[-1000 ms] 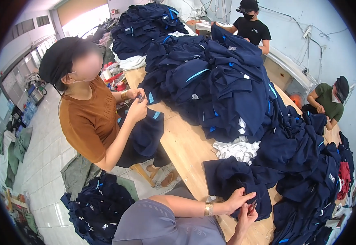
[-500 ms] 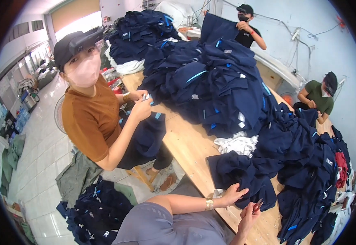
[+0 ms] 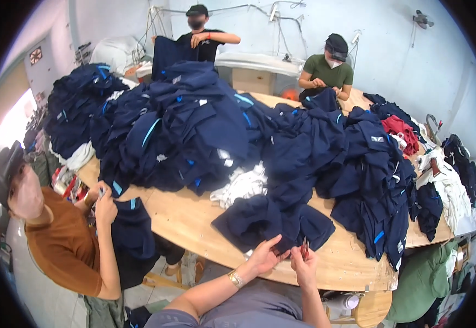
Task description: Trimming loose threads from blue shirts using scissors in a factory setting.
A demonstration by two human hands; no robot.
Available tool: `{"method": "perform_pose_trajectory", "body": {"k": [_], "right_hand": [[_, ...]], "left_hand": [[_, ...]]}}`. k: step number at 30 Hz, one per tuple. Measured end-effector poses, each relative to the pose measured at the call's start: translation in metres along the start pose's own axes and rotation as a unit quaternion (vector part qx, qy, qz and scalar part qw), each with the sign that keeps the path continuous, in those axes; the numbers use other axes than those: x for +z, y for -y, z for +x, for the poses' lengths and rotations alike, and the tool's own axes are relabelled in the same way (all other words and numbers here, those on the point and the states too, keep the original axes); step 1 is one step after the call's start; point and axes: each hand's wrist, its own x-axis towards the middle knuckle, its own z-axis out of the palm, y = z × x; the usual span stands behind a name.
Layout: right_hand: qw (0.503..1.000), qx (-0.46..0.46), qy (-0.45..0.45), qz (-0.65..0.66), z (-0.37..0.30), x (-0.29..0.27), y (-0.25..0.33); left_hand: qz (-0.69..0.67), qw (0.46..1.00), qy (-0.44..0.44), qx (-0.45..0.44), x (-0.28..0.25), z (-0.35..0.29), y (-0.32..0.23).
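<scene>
A dark navy garment [image 3: 273, 223] lies bunched on the wooden table in front of me. My left hand [image 3: 267, 258], with a gold watch at its wrist, is at the garment's near edge, thumb and fingers apart; no grip on the cloth shows. Close beside it on the right, my right hand [image 3: 304, 268] is closed around small red-handled thread snips [image 3: 304, 250], their pointed blades up against the garment. Whether the blades are apart cannot be made out.
Large heaps of navy garments [image 3: 189, 126] cover the wooden table [image 3: 178, 221]. White cloth [image 3: 241, 186] and red cloth [image 3: 402, 134] lie among them. A person in brown [image 3: 66, 243] sits at left; two others [image 3: 328, 74] work across the table. A stool [image 3: 372, 309] stands below the near edge.
My view has swung to the right, so the table and people appear further left. My hands have come closer together at the garment's near edge; the snips remain in my right hand.
</scene>
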Motion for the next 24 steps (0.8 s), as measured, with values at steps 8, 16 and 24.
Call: {"method": "perform_pose_trajectory", "body": {"k": [8, 16, 24], "right_hand": [[0.997, 0.012, -0.041, 0.068, 0.015, -0.008, 0.008], [0.994, 0.017, -0.017, 0.104, 0.029, 0.004, 0.01], [0.995, 0.026, -0.031, 0.087, 0.03, 0.005, 0.008]], "left_hand": [[-0.029, 0.999, 0.016, 0.011, 0.029, -0.008, -0.017], [-0.067, 0.997, 0.026, 0.032, 0.031, -0.01, -0.032], [-0.087, 0.995, 0.035, 0.024, 0.038, -0.007, -0.038]]}}
